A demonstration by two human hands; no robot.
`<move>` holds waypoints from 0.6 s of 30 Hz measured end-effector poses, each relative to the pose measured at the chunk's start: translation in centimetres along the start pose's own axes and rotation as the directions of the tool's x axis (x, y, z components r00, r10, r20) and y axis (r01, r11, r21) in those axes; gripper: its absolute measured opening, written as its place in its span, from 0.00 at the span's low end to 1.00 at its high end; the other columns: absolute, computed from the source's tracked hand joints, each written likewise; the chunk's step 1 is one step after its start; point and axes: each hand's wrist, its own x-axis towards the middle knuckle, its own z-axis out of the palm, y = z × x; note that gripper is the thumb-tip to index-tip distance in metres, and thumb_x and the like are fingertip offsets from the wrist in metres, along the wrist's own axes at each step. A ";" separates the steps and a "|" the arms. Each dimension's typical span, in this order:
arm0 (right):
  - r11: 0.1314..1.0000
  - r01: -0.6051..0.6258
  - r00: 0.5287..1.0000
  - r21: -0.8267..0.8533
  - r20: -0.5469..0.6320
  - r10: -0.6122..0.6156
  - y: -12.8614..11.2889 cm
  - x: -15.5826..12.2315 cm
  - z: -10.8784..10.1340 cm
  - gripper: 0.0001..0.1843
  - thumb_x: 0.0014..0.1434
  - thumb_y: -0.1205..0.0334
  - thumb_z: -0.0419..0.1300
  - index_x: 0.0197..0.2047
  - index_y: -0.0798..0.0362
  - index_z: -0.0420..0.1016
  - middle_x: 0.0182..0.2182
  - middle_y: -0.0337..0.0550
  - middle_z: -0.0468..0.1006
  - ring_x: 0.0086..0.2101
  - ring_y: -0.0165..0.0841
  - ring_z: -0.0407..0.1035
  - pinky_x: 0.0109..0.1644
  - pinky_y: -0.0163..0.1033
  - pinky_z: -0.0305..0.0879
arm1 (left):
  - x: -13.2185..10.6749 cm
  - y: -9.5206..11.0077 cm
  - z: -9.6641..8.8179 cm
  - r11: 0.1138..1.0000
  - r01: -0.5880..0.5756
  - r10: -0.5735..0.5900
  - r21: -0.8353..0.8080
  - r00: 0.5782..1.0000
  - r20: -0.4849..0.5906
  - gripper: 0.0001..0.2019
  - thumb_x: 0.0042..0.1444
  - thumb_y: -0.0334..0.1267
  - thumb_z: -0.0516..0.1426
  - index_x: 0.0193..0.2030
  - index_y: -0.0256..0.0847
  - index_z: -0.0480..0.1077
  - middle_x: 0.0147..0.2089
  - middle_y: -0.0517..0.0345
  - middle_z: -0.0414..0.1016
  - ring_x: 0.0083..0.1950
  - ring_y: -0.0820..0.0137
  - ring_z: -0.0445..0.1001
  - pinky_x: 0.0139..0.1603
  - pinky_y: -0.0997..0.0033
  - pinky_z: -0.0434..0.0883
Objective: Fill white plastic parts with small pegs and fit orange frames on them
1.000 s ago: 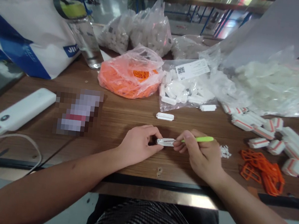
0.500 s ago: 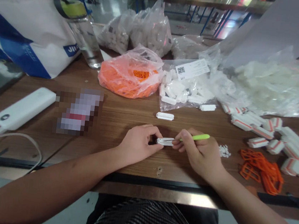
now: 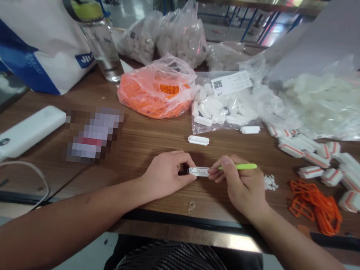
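My left hand (image 3: 169, 173) pinches the left end of a small white plastic housing (image 3: 199, 172) with a row of tiny dark holes along it. In my right hand (image 3: 242, 185) is a slim tool with a lime-green handle (image 3: 243, 166), held like a pen. Its thin tip lies over the housing, and my right fingers are at the housing's right end. Tiny white pieces (image 3: 270, 182) lie in a small pile just right of my right hand. A similar white housing (image 3: 198, 140) sits on the table beyond my hands.
Orange frames (image 3: 318, 207) and several white blocks with orange bands (image 3: 314, 158) lie to the right. Behind are a bag of orange parts (image 3: 155, 93) and a bag of white housings (image 3: 225, 107). On the left are a power bank (image 3: 29, 128), a blurred-out object (image 3: 95, 136) and a bottle (image 3: 101, 46).
My right hand and the green-handled tool have shifted slightly right, drawing the tip back along the housing. My left hand keeps its hold.
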 end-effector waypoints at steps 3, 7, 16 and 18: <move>1.000 -0.011 1.000 0.012 -0.015 0.011 -0.1 -0.1 0.0 0.19 0.67 0.55 0.51 0.29 0.55 0.74 0.23 0.41 0.78 0.23 0.27 0.75 0.25 0.31 0.73 | 0.0 0.0 0.0 1.000 0.007 -0.007 0.004 1.000 0.006 0.04 0.49 0.36 0.63 0.33 0.42 0.75 0.24 0.66 0.62 0.24 0.76 0.59 0.28 0.74 0.58; 1.000 -0.005 1.000 0.020 -0.010 0.005 -0.1 -0.1 0.1 0.19 0.67 0.55 0.51 0.29 0.54 0.74 0.23 0.40 0.78 0.22 0.27 0.74 0.25 0.30 0.72 | 0.0 0.1 -0.1 1.000 0.006 -0.006 0.010 1.000 0.007 0.04 0.49 0.36 0.63 0.33 0.43 0.75 0.24 0.66 0.63 0.25 0.75 0.60 0.28 0.73 0.58; 1.000 -0.012 1.000 0.003 0.002 0.012 0.0 0.2 0.0 0.19 0.67 0.55 0.51 0.28 0.54 0.73 0.23 0.40 0.78 0.22 0.27 0.73 0.23 0.30 0.71 | 0.0 0.0 -0.1 1.000 -0.007 0.007 0.013 1.000 0.007 0.04 0.49 0.36 0.63 0.33 0.42 0.74 0.24 0.66 0.63 0.25 0.75 0.60 0.29 0.73 0.59; 0.999 0.010 0.999 -0.037 0.032 -0.009 -0.2 0.2 -0.1 0.20 0.67 0.56 0.50 0.28 0.54 0.73 0.23 0.40 0.78 0.22 0.26 0.73 0.24 0.30 0.70 | 0.0 0.0 -0.1 1.000 -0.003 0.003 0.010 1.000 0.007 0.04 0.49 0.36 0.63 0.33 0.42 0.74 0.24 0.66 0.63 0.25 0.75 0.60 0.29 0.73 0.59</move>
